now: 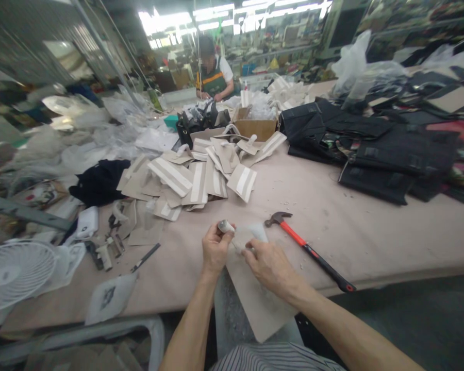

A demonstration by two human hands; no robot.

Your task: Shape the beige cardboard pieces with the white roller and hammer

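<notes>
My left hand (215, 251) is closed around a small whitish cylinder (226, 226) with a grey end, held just above the table. Close beside it my right hand (268, 262) has its thumb and fingers pinched together; what they hold, if anything, is too small to make out. Below both hands a flat beige-grey board (260, 304) slants over the table's front edge towards my body. A pale translucent sheet (259, 232) lies behind the right hand. To the right rests a claw hammer (308, 249) with a red and black handle.
Beige boards with white strips (197, 183) lie heaped ahead. Black fabric bags (386, 154) cover the right side. On the left are a white fan (17, 275), small tools (110, 250) and a dark strip-like tool (146, 257). A person (215, 77) sits across the table beyond a cardboard box (256, 130).
</notes>
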